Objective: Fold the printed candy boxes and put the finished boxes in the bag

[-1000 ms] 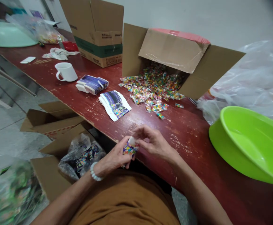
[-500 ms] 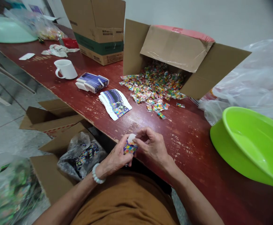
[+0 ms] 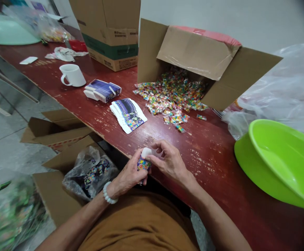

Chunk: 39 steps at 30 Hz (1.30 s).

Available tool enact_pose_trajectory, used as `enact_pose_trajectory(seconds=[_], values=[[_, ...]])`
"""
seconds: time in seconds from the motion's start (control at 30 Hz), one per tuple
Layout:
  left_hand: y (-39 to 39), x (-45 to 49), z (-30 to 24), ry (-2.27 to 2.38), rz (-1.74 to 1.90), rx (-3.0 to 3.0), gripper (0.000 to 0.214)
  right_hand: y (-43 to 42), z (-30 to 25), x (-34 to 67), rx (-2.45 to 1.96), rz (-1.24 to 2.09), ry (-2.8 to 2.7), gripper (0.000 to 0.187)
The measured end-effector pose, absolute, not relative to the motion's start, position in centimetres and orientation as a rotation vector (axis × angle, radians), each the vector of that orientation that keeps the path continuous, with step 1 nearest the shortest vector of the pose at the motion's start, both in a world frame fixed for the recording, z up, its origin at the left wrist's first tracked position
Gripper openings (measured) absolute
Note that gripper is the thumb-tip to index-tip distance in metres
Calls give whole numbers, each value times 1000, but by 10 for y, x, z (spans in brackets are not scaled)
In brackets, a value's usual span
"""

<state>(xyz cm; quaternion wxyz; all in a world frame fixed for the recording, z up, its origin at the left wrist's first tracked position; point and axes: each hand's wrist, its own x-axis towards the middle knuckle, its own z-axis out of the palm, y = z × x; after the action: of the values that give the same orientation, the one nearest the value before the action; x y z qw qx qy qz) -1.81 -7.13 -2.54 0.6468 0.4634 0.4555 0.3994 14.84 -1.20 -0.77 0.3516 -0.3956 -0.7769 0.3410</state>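
While the left hand [image 3: 129,174] is clamped around the small box [image 3: 143,164], the right hand [image 3: 169,161] is curled at the white flap [image 3: 146,152] on its far end; can't tell if it's pinching or just touching. Hands are close together, box between them at the near edge of the table [image 3: 211,150]. Looks like thin printed card: light, stiff along folds, softer on the panels, probably a bit slick. Likely creases under a hard squeeze. Best hold: side edges, low on the body, light grip; flap by its rim only, since the fold can tear. Flat cartons [image 3: 129,115] lie farther left, candies [image 3: 167,101] far side, green basin [image 3: 266,167] right.
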Motion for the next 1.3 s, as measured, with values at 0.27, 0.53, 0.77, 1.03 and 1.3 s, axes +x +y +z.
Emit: enact_pose_trajectory(seconds=[0.27, 0.53, 0.77, 1.03, 1.3], values=[[-73, -15, -16, 975, 923, 1018, 43, -17, -17, 146, -1059, 1120, -1773, 15], [-72, -20, -21, 1102, 888, 1190, 48, -20, -16, 153, -1224, 1206, -1711, 20], [-73, -17, -23, 1188, 820, 1568, 50, 12, -18, 148, -1063, 1972, -1621, 48], [-66, -22, -26, 876, 987, 849, 41, 14, -15, 156, -1007, 2070, -1218, 41], [-63, -19, -28, 910, 1055, 612, 41, -15, -25, 139, -939, 1936, -1326, 33]])
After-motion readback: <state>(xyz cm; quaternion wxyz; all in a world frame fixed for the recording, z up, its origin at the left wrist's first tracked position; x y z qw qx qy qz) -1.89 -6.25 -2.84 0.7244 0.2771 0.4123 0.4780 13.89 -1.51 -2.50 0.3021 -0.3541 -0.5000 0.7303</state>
